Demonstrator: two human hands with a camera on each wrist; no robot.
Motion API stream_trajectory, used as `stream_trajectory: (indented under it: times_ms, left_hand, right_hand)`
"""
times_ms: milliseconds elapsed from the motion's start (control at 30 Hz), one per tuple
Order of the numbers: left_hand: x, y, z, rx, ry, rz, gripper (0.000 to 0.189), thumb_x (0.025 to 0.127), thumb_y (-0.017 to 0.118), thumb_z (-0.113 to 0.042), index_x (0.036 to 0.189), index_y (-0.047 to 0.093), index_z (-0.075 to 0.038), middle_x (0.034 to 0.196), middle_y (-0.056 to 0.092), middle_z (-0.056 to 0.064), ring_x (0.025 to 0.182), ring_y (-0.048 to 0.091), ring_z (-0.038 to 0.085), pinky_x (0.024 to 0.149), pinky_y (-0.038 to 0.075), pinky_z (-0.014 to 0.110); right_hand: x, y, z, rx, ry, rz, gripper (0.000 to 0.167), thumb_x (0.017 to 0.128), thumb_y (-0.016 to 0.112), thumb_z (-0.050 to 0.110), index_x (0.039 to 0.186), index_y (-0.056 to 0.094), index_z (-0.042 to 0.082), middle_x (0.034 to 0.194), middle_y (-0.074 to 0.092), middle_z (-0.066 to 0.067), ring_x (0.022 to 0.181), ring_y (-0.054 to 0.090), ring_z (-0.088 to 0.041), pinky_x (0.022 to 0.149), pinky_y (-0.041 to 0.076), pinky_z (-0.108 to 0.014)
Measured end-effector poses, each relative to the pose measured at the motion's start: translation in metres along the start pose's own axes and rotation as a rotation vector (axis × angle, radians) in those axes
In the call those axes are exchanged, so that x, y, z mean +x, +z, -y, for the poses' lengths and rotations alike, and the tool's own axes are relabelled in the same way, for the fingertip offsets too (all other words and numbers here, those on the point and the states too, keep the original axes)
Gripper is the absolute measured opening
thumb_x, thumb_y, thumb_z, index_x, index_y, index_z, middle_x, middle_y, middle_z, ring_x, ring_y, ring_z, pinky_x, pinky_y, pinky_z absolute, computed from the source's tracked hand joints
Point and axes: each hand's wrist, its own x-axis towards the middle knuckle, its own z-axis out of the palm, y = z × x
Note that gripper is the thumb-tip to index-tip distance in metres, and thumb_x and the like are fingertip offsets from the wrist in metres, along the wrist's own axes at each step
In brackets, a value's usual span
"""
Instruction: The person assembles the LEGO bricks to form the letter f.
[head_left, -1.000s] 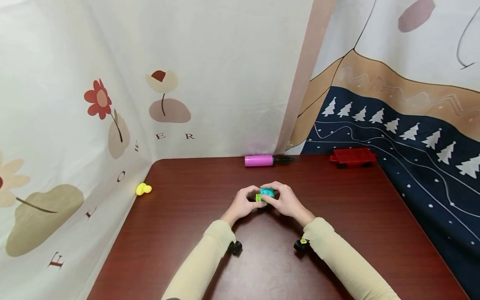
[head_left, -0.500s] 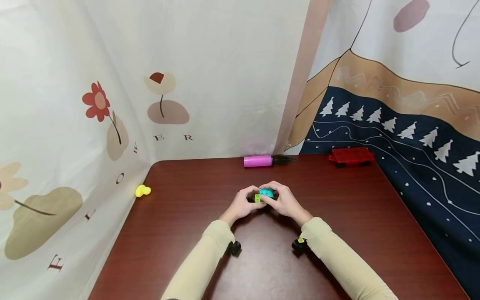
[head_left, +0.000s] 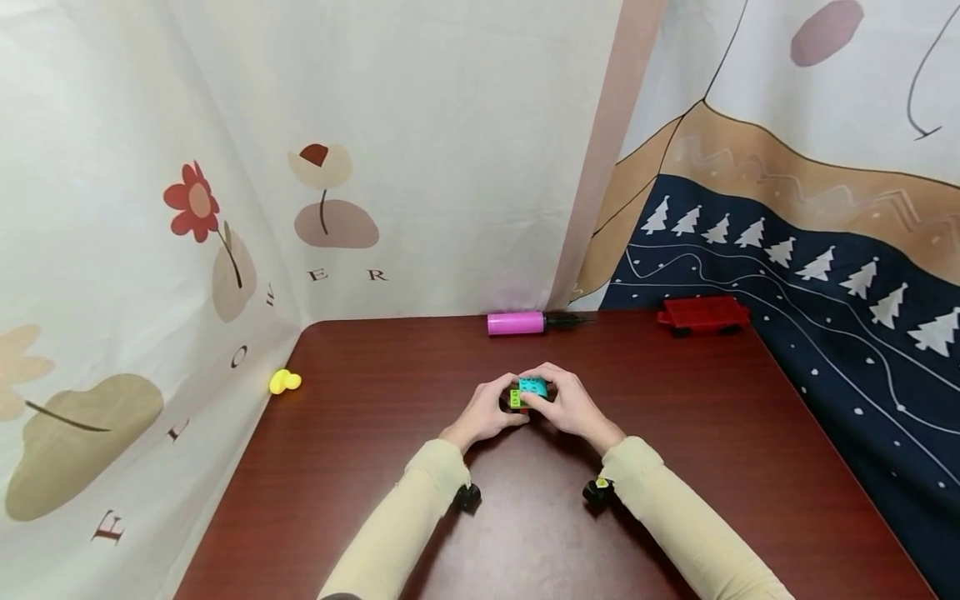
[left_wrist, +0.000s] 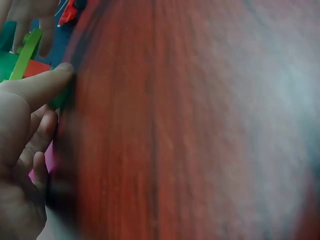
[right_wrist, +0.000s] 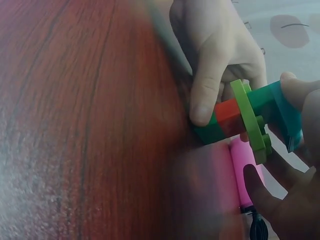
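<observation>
Between the two hands stands a stack of toy building bricks. Its top is a teal brick (head_left: 533, 385), above a green brick (right_wrist: 261, 100). A lime-green brick (right_wrist: 250, 122) juts out sideways below these, over an orange-red brick (right_wrist: 228, 117) and a dark green brick (right_wrist: 206, 131) at the bottom. My left hand (head_left: 483, 412) grips the low part, thumb against the dark green brick. My right hand (head_left: 572, 404) holds the teal top between thumb and fingers. Fingers hide part of the stack in the head view.
A pink hand pump (head_left: 516, 323) with a black nozzle lies at the table's back edge. The red toy wagon (head_left: 705, 313) stands at the back right corner. A small yellow toy (head_left: 285, 382) sits at the left edge of the brown table (head_left: 375, 367). Printed curtains hang behind.
My left thumb has slid lower on the stack, so a bit of orange-red now shows beneath the lime-green brick. The right hand stays on the teal brick.
</observation>
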Motion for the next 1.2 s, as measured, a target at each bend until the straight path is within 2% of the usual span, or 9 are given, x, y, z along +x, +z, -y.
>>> stream_trajectory:
  times_ms: [233,333,467,700,767,867,1033,1200]
  left_hand:
    - [-0.002,0.002,-0.001,-0.041,-0.026,-0.033,0.054,0.08,0.094,-0.017,0.126,0.066,-0.015,0.105,0.072,0.0,0.089,0.062,0.011,0.082,0.052,0.028]
    - [-0.002,0.001,-0.002,-0.035,-0.04,-0.022,0.052,0.083,0.092,-0.018,0.127,0.065,-0.015,0.108,0.072,0.0,0.094,0.063,0.013,0.086,0.052,0.03]
    - [-0.002,0.001,-0.002,-0.021,-0.053,-0.012,0.05,0.087,0.089,-0.02,0.128,0.063,-0.015,0.119,0.071,0.001,0.108,0.064,0.017,0.097,0.052,0.036]
    - [-0.003,0.0,-0.001,-0.06,-0.07,-0.013,0.058,0.087,0.089,-0.021,0.135,0.058,-0.016,0.125,0.069,0.0,0.109,0.064,0.017,0.098,0.052,0.037]
    - [-0.002,0.0,-0.003,-0.084,-0.066,-0.007,0.065,0.086,0.089,-0.02,0.141,0.055,-0.017,0.128,0.069,0.0,0.107,0.065,0.017,0.096,0.053,0.037]
    - [-0.001,-0.002,-0.007,-0.112,-0.061,0.002,0.077,0.087,0.088,-0.021,0.152,0.046,-0.02,0.12,0.072,0.002,0.101,0.065,0.017,0.092,0.054,0.036]
    - [-0.001,-0.003,-0.014,-0.149,-0.058,0.052,0.099,0.085,0.091,-0.027,0.163,0.03,-0.029,0.1,0.069,0.001,0.094,0.064,0.013,0.084,0.054,0.033]
    - [-0.003,-0.004,-0.018,-0.144,-0.011,0.08,0.114,0.081,0.094,-0.023,0.168,0.02,-0.028,0.093,0.066,0.004,0.089,0.065,0.016,0.078,0.056,0.031]
  right_hand:
    - [-0.001,0.004,0.001,-0.005,0.03,-0.013,0.028,0.096,0.08,0.021,0.122,0.076,0.013,0.112,0.071,0.0,0.094,0.065,-0.014,0.083,0.058,-0.031]
    - [0.002,0.005,0.004,-0.061,0.016,-0.014,0.028,0.096,0.079,0.022,0.123,0.075,0.013,0.112,0.071,-0.001,0.093,0.065,-0.015,0.082,0.057,-0.033]
    - [0.006,0.007,0.008,-0.134,-0.009,-0.003,0.029,0.098,0.077,0.025,0.125,0.074,0.013,0.112,0.072,-0.002,0.093,0.064,-0.015,0.081,0.055,-0.035]
    - [0.011,-0.002,0.008,-0.146,-0.006,0.073,0.035,0.102,0.072,0.023,0.135,0.07,0.013,0.122,0.071,-0.005,0.101,0.065,-0.017,0.086,0.055,-0.038]
    - [0.012,-0.006,0.007,-0.131,0.018,0.084,0.036,0.103,0.07,0.022,0.138,0.068,0.013,0.127,0.071,-0.006,0.106,0.065,-0.019,0.09,0.054,-0.04]
    - [0.015,-0.012,0.007,-0.088,0.084,0.081,0.038,0.104,0.069,0.023,0.14,0.066,0.01,0.13,0.07,-0.008,0.106,0.066,-0.02,0.092,0.056,-0.042]
    - [0.018,-0.018,0.005,-0.017,0.189,0.034,0.036,0.106,0.067,0.025,0.137,0.065,0.007,0.123,0.07,-0.011,0.098,0.067,-0.023,0.087,0.056,-0.041]
    - [0.018,-0.019,0.002,0.058,0.268,0.009,0.032,0.106,0.066,0.028,0.13,0.062,0.007,0.118,0.071,-0.013,0.1,0.069,-0.023,0.084,0.056,-0.038]
